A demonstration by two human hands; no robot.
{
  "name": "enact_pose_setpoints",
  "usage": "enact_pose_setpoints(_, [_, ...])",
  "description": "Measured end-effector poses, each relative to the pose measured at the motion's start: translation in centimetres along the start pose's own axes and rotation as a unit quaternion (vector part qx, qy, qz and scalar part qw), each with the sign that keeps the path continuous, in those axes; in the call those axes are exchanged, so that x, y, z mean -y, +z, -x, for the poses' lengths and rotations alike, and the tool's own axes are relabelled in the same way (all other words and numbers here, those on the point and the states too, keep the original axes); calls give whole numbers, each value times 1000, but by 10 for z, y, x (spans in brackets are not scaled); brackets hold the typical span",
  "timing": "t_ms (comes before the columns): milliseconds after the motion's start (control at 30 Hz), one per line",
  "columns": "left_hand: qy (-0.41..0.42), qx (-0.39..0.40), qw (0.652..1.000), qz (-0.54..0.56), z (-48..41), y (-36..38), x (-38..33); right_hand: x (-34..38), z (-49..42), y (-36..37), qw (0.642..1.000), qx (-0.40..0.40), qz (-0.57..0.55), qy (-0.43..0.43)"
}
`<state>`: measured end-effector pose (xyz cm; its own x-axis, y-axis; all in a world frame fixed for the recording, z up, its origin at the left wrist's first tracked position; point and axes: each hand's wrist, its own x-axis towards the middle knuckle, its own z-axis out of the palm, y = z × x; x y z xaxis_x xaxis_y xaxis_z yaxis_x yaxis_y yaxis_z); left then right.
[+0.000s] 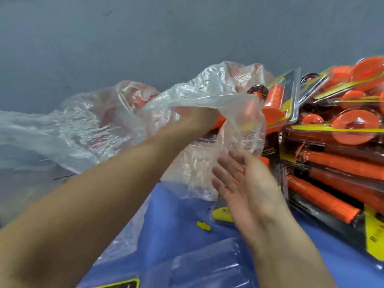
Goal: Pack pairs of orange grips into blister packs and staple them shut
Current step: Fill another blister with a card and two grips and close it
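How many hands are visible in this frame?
2. The left hand reaches into the clear plastic bag, mostly hidden by it; the right hand is open just below the bag, beside the stacked packs.

Dim, soft light; blurred, warped edges

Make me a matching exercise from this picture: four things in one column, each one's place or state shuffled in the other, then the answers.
Things:
1. left hand
2. right hand
3. packed blister packs
4. small yellow piece

Places or states:
A. stacked at the right
B. lying on the blue surface
C. reaching into the clear bag
D. open, fingers straight, by the bag's lower edge

Pairs: 1-C, 2-D, 3-A, 4-B
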<state>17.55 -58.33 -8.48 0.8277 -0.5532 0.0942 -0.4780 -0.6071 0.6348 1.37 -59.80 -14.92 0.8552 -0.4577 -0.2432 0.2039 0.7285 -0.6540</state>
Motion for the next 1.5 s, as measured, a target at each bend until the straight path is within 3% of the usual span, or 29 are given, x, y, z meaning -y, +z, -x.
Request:
enact_pose_setpoints(133, [155,-161,967,-124,102,-38,-7,-6,31,13,1000,-10,6,-12])
enact_pose_setpoints(300, [248,-184,950,-47,208,-86,6,-21,65,31,996,68,-49,19])
enact_pose_setpoints(467, [175,-123,967,138,282,-121,38,-28,82,55,987,158,-31,25])
enact_pose_setpoints(733, [115,-186,924,314,327,-100,82,-85,96,88,964,228,62,118])
enact_pose_setpoints(967, [73,-207,892,395,321,-104,95,-116,93,100,966,221,5,135])
enact_pose_setpoints(1133, [55,-295,877,375,321,-108,113,-120,96,110,977,120,-92,151])
enact_pose_setpoints(1233, [64,-314,911,261,328,-106,126,-125,98,113,990,67,-80,96])
enact_pose_setpoints(1333, [67,-303,937,162,332,-103,135,-134,101,115,997,54,-41,31])
enact_pose_setpoints(1500, [48,-371,918,131,329,-106,155,-145,111,114,993,92,51,-61])
